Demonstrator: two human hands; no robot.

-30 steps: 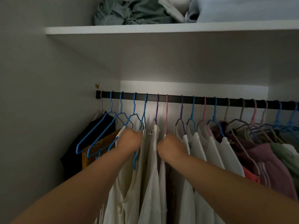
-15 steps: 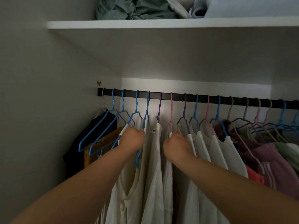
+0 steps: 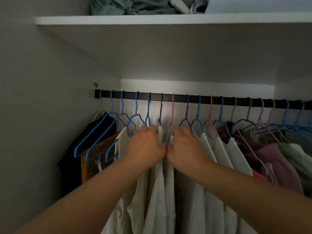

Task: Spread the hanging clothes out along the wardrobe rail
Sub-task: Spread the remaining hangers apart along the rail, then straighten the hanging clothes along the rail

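Clothes hang from a black wardrobe rail [image 3: 236, 100] that runs from the left wall of the cupboard to the right edge of view, under a white shelf [image 3: 168, 19]. At the rail's left end a black garment [image 3: 70, 159] hangs against the wall, then a mustard-yellow one [image 3: 87, 168] with a pale pattern too small to read, under three blue hangers [image 3: 94, 142] that tilt down to the left. Next comes a run of white tops [image 3: 158, 191] on blue, purple and pink hangers.

The left hand [image 3: 145, 147] lies on the white cloth just below a blue hook and a purple hook [image 3: 160, 112], its fingers bent over the fabric; I cannot tell whether they grip it. The right hand [image 3: 185, 147] is right beside it, thumbs almost touching, with fingertips reaching up at the foot of a pink hanger [image 3: 173, 115]; its grip is hidden too.

Further right hang more white tops, then a dark maroon piece [image 3: 222, 134], a mauve ribbed one [image 3: 276, 159] and a pale green one [image 3: 293, 149], packed closer under grey, pink and blue hooks. On the shelf sit crumpled green [image 3: 128, 5] and pale folded fabrics [image 3: 253, 4]. No label or writing can be read anywhere.
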